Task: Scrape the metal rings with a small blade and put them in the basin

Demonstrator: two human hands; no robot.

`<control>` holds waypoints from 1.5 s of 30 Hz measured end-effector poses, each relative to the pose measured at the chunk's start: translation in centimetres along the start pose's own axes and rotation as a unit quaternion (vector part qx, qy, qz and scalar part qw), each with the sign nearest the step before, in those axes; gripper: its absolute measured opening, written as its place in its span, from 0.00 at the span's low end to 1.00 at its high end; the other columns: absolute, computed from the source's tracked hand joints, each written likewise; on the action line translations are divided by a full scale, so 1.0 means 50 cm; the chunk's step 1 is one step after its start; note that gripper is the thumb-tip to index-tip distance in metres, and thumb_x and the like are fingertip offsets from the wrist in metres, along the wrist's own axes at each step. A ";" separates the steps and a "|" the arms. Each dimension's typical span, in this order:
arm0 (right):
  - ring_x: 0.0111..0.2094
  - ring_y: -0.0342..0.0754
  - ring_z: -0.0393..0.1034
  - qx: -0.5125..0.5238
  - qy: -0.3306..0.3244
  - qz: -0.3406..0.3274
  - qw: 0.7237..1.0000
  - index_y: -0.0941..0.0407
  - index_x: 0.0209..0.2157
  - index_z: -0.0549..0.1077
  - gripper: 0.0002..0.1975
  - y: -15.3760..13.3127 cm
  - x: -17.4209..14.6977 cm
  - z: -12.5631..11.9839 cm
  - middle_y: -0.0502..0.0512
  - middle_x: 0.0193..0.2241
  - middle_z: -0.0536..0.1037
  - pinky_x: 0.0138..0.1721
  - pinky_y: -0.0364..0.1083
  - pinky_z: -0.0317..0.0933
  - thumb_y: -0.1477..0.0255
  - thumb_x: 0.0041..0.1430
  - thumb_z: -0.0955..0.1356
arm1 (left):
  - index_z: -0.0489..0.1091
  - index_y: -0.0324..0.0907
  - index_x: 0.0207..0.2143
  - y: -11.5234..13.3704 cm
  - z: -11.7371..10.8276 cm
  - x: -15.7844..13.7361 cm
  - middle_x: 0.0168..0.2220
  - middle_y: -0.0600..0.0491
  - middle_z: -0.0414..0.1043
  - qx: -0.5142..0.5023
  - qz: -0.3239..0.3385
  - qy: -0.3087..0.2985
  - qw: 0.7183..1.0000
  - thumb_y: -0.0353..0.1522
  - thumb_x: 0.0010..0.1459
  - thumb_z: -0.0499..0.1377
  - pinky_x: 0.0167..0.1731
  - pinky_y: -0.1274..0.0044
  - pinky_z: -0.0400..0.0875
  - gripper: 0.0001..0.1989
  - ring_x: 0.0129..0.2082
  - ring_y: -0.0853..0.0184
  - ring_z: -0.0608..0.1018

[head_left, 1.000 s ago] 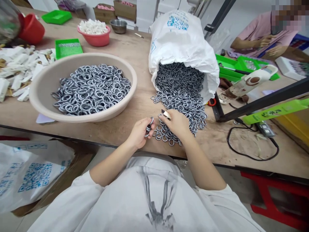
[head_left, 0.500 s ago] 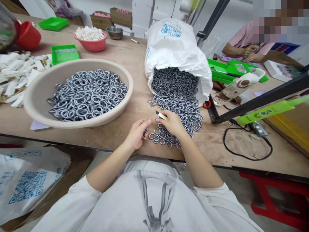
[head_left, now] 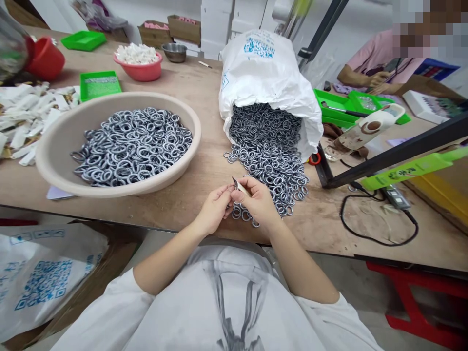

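My right hand is closed around a small knife with a pale handle, its dark blade tip pointing up and left. Against it, fingertips touching, is my left hand. Its fingers are curled on a grey ring, mostly hidden by the fingers. Both hands are above the table's front part, at the near left side of a heap of grey rings. The heap spills from the mouth of a white sack. To the left stands a wide beige basin holding many similar rings.
White pieces lie piled at the far left. Behind the basin are a green tray and a red bowl of white pieces. On the right are a black metal frame, a cable and a cup; a co-worker sits beyond.
My hands have come together: the left moved slightly right, the right moved down a little. The knife's tip now meets the left fingertips and points more steeply upward.
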State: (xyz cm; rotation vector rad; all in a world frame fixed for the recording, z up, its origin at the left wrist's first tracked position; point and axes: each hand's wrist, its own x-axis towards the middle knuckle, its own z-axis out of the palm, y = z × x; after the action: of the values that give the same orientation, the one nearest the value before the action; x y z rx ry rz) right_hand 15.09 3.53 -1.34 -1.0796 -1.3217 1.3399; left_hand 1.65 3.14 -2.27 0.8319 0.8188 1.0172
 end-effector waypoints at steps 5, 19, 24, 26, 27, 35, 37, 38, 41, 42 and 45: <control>0.27 0.44 0.67 -0.097 0.064 -0.053 0.992 0.54 0.33 0.71 0.21 0.006 0.000 -0.006 0.49 0.25 0.72 0.31 0.44 0.62 0.49 0.61 0.65 | 0.61 0.41 0.24 0.017 0.010 -0.009 0.20 0.61 0.57 -0.036 -0.039 0.002 0.999 0.43 0.52 0.63 0.12 0.84 0.47 0.18 0.13 0.80 0.58; 0.26 0.44 0.63 -0.509 0.052 -0.203 0.835 0.54 0.27 0.68 0.24 -0.010 -0.040 0.004 0.51 0.25 0.70 0.28 0.44 0.49 0.56 0.70 0.57 | 0.61 0.42 0.24 0.019 0.018 -0.013 0.16 0.63 0.57 -0.064 -0.034 0.053 0.996 0.41 0.50 0.61 0.12 0.84 0.51 0.14 0.12 0.78 0.58; 0.26 0.45 0.63 -0.501 0.043 -0.197 0.842 0.54 0.26 0.67 0.23 -0.010 -0.044 0.005 0.52 0.24 0.71 0.29 0.44 0.49 0.56 0.70 0.57 | 0.60 0.42 0.24 0.021 0.019 -0.014 0.16 0.63 0.56 -0.064 -0.034 0.043 0.996 0.40 0.49 0.61 0.12 0.84 0.50 0.14 0.12 0.78 0.58; 0.27 0.45 0.64 -0.488 0.037 -0.181 0.853 0.54 0.25 0.67 0.23 -0.007 -0.046 0.010 0.51 0.24 0.70 0.29 0.44 0.50 0.56 0.70 0.57 | 0.60 0.42 0.23 0.022 0.018 -0.011 0.16 0.63 0.56 -0.069 -0.040 0.040 0.996 0.39 0.49 0.61 0.12 0.84 0.49 0.14 0.12 0.79 0.58; 0.27 0.45 0.64 -0.481 0.036 -0.171 0.859 0.53 0.25 0.66 0.23 -0.005 -0.045 0.012 0.51 0.24 0.70 0.29 0.44 0.50 0.56 0.70 0.57 | 0.60 0.42 0.23 0.022 0.017 -0.010 0.16 0.63 0.56 -0.072 -0.044 0.040 0.996 0.38 0.49 0.61 0.12 0.84 0.48 0.14 0.12 0.79 0.58; 0.22 0.45 0.55 -0.424 0.200 -0.051 0.882 0.52 0.21 0.59 0.23 0.002 0.001 -0.045 0.47 0.17 0.61 0.27 0.45 0.45 0.56 0.68 0.59 | 0.57 0.41 0.22 0.010 0.008 -0.024 0.18 0.62 0.56 -0.076 -0.064 0.028 0.995 0.40 0.52 0.61 0.13 0.83 0.46 0.17 0.12 0.80 0.58; 0.23 0.45 0.57 -0.405 0.190 -0.062 0.892 0.52 0.25 0.64 0.20 -0.004 0.003 -0.046 0.47 0.19 0.65 0.28 0.45 0.47 0.56 0.67 0.61 | 0.58 0.41 0.23 0.006 0.007 -0.027 0.19 0.62 0.56 -0.082 -0.073 0.026 0.994 0.41 0.52 0.62 0.13 0.83 0.45 0.17 0.12 0.80 0.58; 0.24 0.45 0.59 -0.382 0.151 -0.072 0.909 0.52 0.29 0.68 0.16 -0.005 0.002 -0.038 0.47 0.21 0.67 0.28 0.45 0.49 0.56 0.66 0.63 | 0.58 0.41 0.23 0.004 0.006 -0.027 0.19 0.62 0.56 -0.084 -0.075 0.029 0.993 0.40 0.51 0.62 0.13 0.83 0.46 0.17 0.12 0.80 0.58; 0.28 0.46 0.65 -0.322 0.020 -0.082 0.943 0.53 0.39 0.72 0.14 -0.004 0.002 -0.009 0.48 0.27 0.74 0.31 0.44 0.54 0.57 0.60 0.69 | 0.60 0.41 0.24 0.002 0.001 -0.023 0.19 0.62 0.57 -0.083 -0.069 0.037 0.993 0.40 0.49 0.63 0.13 0.83 0.47 0.16 0.12 0.80 0.58; 0.28 0.45 0.65 -0.310 0.001 -0.078 0.948 0.53 0.38 0.72 0.14 -0.002 0.007 -0.004 0.48 0.27 0.74 0.31 0.43 0.55 0.57 0.60 0.69 | 0.60 0.41 0.24 0.002 -0.001 -0.023 0.19 0.62 0.57 -0.082 -0.069 0.037 0.994 0.40 0.49 0.64 0.13 0.83 0.47 0.16 0.12 0.80 0.59; 0.25 0.45 0.63 -0.354 0.039 -0.052 0.933 0.55 0.31 0.73 0.16 0.001 0.039 -0.015 0.49 0.23 0.72 0.29 0.44 0.53 0.57 0.64 0.65 | 0.60 0.40 0.23 0.007 -0.014 -0.022 0.19 0.62 0.58 -0.086 -0.068 0.046 0.993 0.40 0.49 0.65 0.13 0.83 0.47 0.18 0.12 0.80 0.59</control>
State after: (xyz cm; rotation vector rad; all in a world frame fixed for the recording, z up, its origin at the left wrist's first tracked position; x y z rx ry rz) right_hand 15.47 5.57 -1.39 -1.4893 -1.8331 0.7242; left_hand 0.58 2.34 -2.07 0.5791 0.8409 0.9958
